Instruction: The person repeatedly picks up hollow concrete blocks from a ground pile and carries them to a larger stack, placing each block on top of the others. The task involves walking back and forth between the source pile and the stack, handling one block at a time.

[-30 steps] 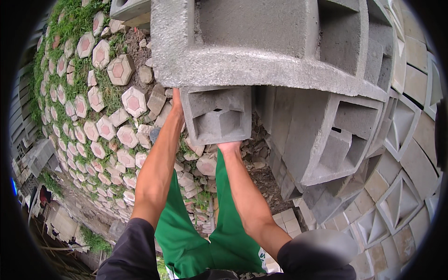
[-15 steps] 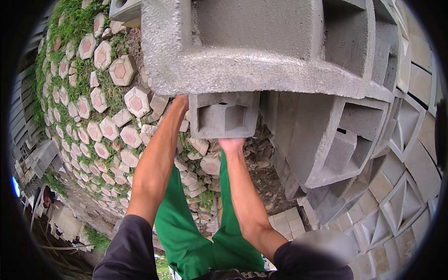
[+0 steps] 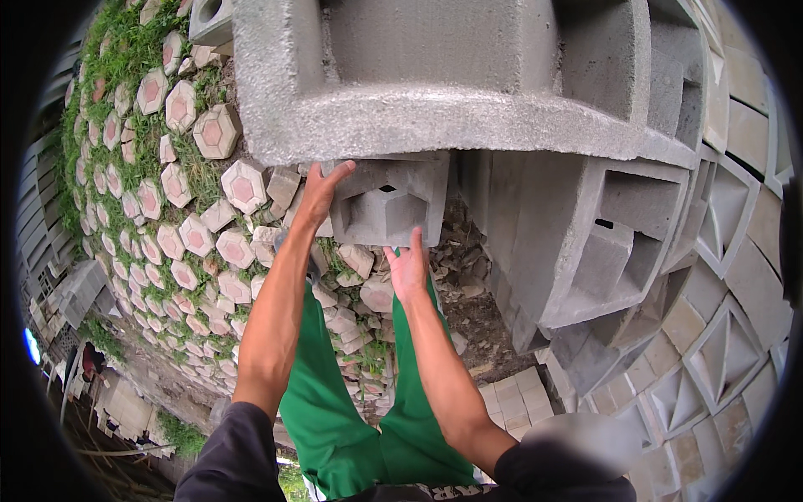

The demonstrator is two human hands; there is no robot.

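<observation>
A small grey concrete block (image 3: 406, 211) with a moulded recess and a small dark hole in its face sits just below the overhang of a large rough concrete block (image 3: 452, 121). At its left edge is my left hand (image 3: 319, 194), thumb reaching over the upper left corner; the other fingers are mostly hidden. From below, my right hand (image 3: 408, 272) holds the block's lower edge, with the thumb up on the face and fingers at the underside. What lies behind the block, under the overhang, is out of sight.
Another hollow concrete block (image 3: 577, 243) stands close on the right. Diamond-patterned pale blocks (image 3: 723, 360) are stacked beyond it. Hexagonal pavers (image 3: 245, 186) with pink centres lie in grass to the left. Broken rubble (image 3: 464, 280) covers the ground below.
My left thumb has come into view over the block's upper left corner. My right thumb now lies up on the block's face, where the hand was mostly beneath it. The view has shifted slightly.
</observation>
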